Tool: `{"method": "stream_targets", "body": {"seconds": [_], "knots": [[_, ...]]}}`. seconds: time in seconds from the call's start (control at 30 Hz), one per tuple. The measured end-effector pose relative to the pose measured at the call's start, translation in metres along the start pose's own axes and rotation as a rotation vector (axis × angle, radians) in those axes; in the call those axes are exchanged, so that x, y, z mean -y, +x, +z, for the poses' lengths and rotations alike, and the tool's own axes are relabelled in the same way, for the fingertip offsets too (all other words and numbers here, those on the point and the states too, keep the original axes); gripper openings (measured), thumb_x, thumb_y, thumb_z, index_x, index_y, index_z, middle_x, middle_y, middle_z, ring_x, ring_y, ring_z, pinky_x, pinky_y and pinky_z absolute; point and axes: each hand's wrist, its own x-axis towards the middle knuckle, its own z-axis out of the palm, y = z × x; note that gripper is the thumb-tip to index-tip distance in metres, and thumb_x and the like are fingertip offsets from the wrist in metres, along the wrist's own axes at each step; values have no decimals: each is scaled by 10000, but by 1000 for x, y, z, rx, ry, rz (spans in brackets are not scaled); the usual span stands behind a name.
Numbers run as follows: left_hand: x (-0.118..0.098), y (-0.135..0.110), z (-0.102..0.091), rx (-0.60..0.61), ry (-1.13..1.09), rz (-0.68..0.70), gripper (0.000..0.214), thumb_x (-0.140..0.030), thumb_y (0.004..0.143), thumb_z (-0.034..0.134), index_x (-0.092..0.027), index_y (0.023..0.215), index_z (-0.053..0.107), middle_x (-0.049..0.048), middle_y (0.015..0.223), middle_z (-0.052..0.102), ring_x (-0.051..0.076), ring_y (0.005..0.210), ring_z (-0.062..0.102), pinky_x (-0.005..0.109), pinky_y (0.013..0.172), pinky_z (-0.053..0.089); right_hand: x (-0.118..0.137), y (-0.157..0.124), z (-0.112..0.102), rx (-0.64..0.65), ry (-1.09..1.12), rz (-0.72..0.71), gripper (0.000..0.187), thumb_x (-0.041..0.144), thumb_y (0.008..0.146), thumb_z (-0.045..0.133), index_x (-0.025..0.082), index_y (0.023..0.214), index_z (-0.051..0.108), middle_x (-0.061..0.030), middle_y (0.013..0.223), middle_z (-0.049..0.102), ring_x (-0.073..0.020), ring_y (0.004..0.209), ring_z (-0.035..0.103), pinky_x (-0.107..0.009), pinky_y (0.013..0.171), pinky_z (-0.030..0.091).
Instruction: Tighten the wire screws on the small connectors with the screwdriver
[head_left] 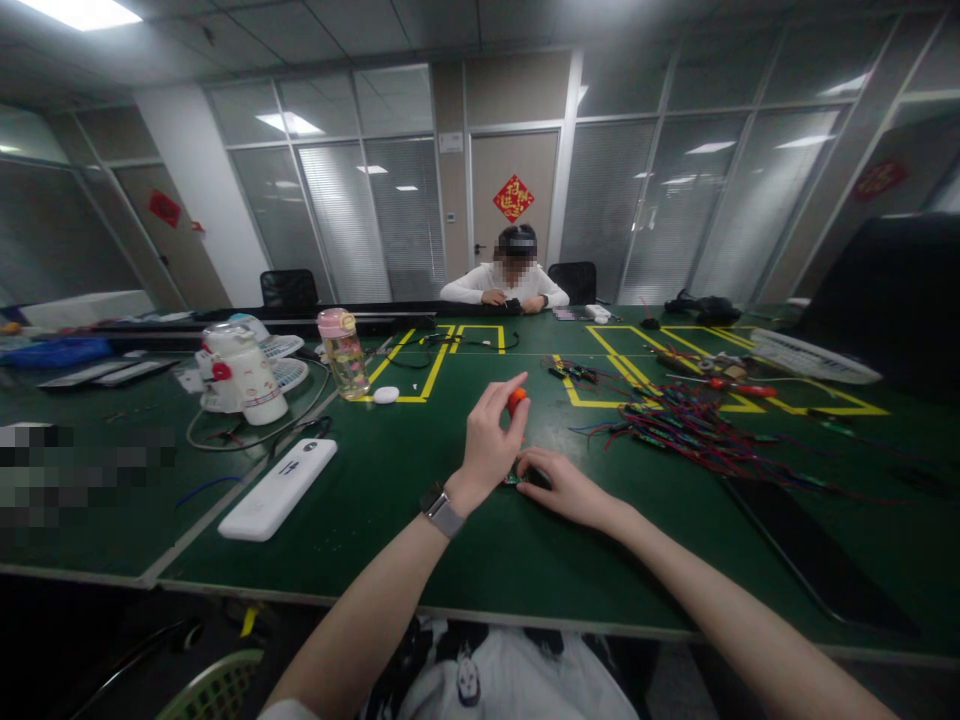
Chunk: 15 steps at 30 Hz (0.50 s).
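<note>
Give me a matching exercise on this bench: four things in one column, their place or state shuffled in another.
Things
1. left hand
2. right hand
3. white power bank
4. bottle

Place or state
A. stands upright, pink lid, by the yellow lines
B. lies flat on the green table, left of both hands
C. pinches an orange knob, raised above the table
D. rests on the table, closed over a small dark part

Pairs: 1-C, 2-D, 3-B, 4-A
</note>
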Motion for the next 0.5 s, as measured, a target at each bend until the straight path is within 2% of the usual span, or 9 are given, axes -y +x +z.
{"method": "stream_targets", "body": {"seconds": [0.13,0.23,0.33,0.4,0.5], "knots": [[-1,0,-1,-26,54,5,215,-273,902,549,-209,1082,649,25,885,524,135,821,549,261,768,468,0,-1,0,-2,-4,8,66,142,804,615,176,858,603,-57,971,638,-201,904,590,-329,828,463],[-2,-1,-2,4,28,-10,276,-242,953,431,-212,1156,616,40,932,537,138,848,550,266,774,466,0,-1,0,-5,-3,4,60,147,807,615,176,858,605,-59,977,640,-204,918,591,-332,836,462],[-2,-1,-2,30,-31,-15,335,-182,972,348,-205,1237,552,62,1039,585,150,951,565,288,844,462,-1,0,1,-4,3,2,50,154,812,612,179,856,604,-63,987,641,-208,928,592,-340,843,463],[-1,-1,-1,20,-42,-14,322,-178,962,384,-198,1246,536,64,1058,599,154,970,570,295,862,462,0,0,0,-1,3,4,47,156,814,610,178,855,603,-64,978,641,-207,914,593,-341,836,466],[-1,-1,1,-7,3,-11,286,-213,926,492,-209,1202,564,47,984,589,149,889,572,286,809,474,2,1,0,0,1,9,42,160,816,608,179,853,601,-62,962,641,-204,896,594,-338,823,469]]}}
